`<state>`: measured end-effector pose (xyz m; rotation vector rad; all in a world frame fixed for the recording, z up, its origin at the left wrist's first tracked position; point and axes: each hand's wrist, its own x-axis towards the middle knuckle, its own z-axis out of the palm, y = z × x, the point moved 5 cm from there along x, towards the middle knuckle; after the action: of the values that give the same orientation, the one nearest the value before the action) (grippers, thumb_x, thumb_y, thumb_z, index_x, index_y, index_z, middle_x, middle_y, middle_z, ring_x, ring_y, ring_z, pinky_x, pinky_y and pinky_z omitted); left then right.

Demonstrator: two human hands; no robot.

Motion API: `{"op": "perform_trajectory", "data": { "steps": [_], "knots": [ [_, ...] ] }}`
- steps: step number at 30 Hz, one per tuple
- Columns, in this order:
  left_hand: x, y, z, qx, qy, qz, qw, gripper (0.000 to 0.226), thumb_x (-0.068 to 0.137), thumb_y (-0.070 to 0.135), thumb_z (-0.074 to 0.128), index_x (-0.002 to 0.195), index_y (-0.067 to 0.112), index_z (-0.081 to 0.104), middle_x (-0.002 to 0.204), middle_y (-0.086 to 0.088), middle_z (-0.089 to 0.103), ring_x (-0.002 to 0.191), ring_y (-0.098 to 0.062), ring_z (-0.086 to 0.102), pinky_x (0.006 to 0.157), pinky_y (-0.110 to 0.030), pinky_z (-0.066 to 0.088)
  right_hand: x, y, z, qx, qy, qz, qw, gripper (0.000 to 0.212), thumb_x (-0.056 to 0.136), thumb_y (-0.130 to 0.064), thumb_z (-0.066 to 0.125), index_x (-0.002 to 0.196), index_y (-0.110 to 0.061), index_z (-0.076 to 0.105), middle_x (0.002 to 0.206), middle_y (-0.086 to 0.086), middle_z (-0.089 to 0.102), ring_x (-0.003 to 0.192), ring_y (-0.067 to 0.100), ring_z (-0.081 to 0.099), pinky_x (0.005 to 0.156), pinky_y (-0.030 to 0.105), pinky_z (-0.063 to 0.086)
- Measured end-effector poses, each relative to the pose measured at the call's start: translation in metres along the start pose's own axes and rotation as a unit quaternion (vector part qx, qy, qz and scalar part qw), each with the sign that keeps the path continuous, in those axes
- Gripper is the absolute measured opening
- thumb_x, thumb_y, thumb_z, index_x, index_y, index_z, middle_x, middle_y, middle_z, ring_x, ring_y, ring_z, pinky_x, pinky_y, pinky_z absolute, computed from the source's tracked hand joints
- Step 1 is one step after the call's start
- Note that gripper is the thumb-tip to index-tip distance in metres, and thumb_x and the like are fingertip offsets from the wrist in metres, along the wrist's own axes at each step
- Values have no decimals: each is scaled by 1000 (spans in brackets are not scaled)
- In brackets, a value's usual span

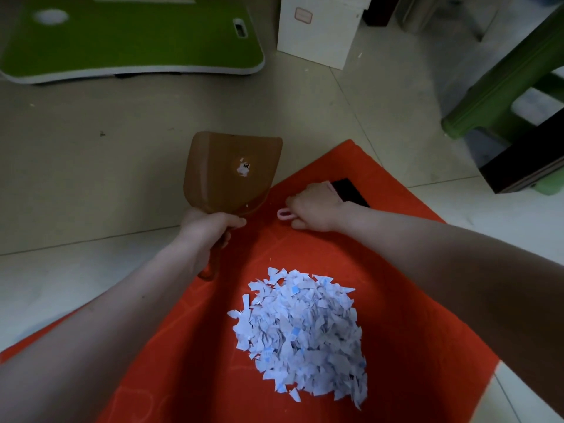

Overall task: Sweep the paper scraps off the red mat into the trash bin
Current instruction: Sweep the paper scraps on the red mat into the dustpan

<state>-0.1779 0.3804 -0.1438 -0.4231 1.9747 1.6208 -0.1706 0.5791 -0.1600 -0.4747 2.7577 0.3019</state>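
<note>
A heap of white and pale blue paper scraps [300, 334] lies on the red mat [213, 346] close to me. My left hand [210, 224] grips the handle of a brown dustpan [233, 170], whose pan is raised over the mat's far left edge and the floor. My right hand [314, 207] holds a small pink-handled brush [351, 192] with black bristles, resting on the mat beyond the heap. No trash bin is in view.
A green lap desk [131, 38] lies on the tiled floor at the far left. A white box [320, 29] stands behind the mat. A green stool [503, 87] and dark furniture [525, 160] stand to the right.
</note>
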Motion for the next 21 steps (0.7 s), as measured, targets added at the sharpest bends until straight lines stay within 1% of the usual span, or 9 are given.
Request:
{"op": "perform_trajectory", "data": {
  "steps": [2,3,5,6,9,11,17,19,21],
  "knots": [
    [-3,0,0,4,2,2,1000,23,70,-5,75,67,6,55,54,-7,50,36,-12,40,37,-19,33,-7,14,-3,138,19,66,988,24,90,-28,56,101,-7,57,97,8,67,95,31,62,64,28,30],
    [-5,0,-1,8,3,1,1000,23,70,-4,75,67,6,55,54,-8,51,38,-13,40,38,-20,33,-12,20,-4,191,19,87,977,16,90,-26,56,92,-11,55,86,4,63,92,31,61,63,28,29],
    [-8,-2,-1,13,2,-2,1000,23,69,-4,76,67,6,55,50,-5,51,40,-14,41,38,-20,33,-22,24,-11,203,18,88,975,23,89,-25,56,72,-21,41,66,-6,43,79,29,55,62,29,28],
    [-10,-2,-1,15,0,-4,1000,23,69,-4,76,67,6,55,46,-4,51,40,-14,41,37,-20,33,-28,22,-16,192,11,83,978,27,88,-25,56,70,-20,38,64,-6,39,73,27,50,61,30,28],
    [-13,3,0,20,2,2,1000,24,69,-5,76,67,7,55,53,-8,50,40,-15,41,41,-23,33,-41,25,-20,249,26,95,963,18,84,-24,58,76,-9,49,67,6,53,68,28,52,60,39,38],
    [-17,8,2,24,0,8,1000,24,69,-5,76,69,7,55,58,-10,50,42,-16,40,42,-24,33,-51,28,-22,294,40,114,948,15,82,-21,57,75,-10,53,72,12,60,68,30,56,65,42,44],
    [-24,8,-1,74,4,15,997,25,68,-4,78,69,6,54,51,-9,47,36,-14,40,36,-21,34,-69,34,-40,397,126,191,889,20,94,-22,44,94,-6,57,94,11,64,88,28,60,81,41,48],
    [-26,8,-4,84,11,18,996,27,68,-4,78,67,6,53,50,-9,47,31,-12,39,34,-20,33,-71,25,-43,356,93,191,910,24,96,-26,41,95,-7,56,93,10,64,89,29,60,78,39,47],
    [-26,10,-7,83,16,22,996,27,68,-4,78,68,6,52,51,-9,46,32,-12,39,34,-19,33,-71,18,-40,261,73,183,945,27,98,-30,39,99,-9,56,97,11,62,94,32,58,72,35,42]
  ]
}}
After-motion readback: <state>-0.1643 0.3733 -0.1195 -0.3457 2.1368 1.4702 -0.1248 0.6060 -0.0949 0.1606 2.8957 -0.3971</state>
